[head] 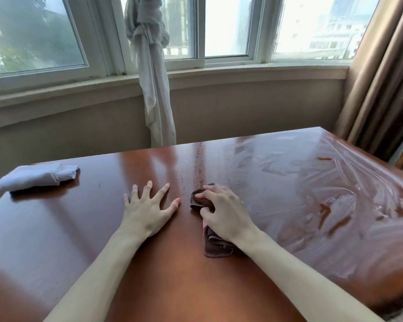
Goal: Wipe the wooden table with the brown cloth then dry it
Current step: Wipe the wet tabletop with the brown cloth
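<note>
The glossy wooden table [84,228] fills the lower view; its right half is covered in wet, whitish wipe streaks [323,189], its left half looks dry. My right hand [223,212] grips the bunched brown cloth [216,245] near the table's middle, fingers curled over it, with cloth showing in front of the fingertips and under the wrist. My left hand [147,210] rests flat on the wood just left of it, fingers spread.
A folded white cloth [37,176] lies at the table's far left. Behind the table runs a window sill with a knotted white curtain [149,66] hanging at centre. Brown drapes [386,77] hang by the far right corner.
</note>
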A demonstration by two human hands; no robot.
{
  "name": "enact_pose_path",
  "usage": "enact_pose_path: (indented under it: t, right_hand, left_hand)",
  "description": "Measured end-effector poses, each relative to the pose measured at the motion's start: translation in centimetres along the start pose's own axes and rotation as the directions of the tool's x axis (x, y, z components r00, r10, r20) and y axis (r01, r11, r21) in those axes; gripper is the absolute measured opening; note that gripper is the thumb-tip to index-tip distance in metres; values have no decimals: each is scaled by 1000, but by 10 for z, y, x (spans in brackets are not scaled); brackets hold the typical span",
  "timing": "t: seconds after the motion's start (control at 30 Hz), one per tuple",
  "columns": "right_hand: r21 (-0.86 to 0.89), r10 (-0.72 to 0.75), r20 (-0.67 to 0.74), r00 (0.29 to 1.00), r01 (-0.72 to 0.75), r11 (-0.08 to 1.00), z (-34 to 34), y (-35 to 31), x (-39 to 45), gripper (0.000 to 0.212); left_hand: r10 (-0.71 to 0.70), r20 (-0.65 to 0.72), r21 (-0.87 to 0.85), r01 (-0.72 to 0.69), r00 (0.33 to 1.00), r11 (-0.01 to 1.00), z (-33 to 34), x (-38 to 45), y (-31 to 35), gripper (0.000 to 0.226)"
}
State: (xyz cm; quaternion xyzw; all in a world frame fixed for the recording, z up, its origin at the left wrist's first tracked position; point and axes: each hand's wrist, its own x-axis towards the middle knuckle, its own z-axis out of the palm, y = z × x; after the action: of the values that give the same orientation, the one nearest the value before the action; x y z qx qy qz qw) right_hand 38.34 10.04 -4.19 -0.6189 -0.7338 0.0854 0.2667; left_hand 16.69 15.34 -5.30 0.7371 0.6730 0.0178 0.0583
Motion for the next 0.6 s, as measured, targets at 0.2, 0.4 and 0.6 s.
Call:
enact_pose_path:
  t: [0.2,0.4,0.6]
  right_hand:
    - [27,22,-28,999,-21,999,2,5,24,38]
    - [-10,166,-79,983,-167,986,25,47,153,34]
    - [-25,202,-106,974,-206,978,45,84,272,30]
  left_hand:
    - [12,-14,-1,-12,1000,1000,3,-4,-2,86]
    - [11,-61,-20,-12,998,1000,9,-7,-2,85]
    - [-8,-124,-24,6,992,1000,13,-3,-2,77]
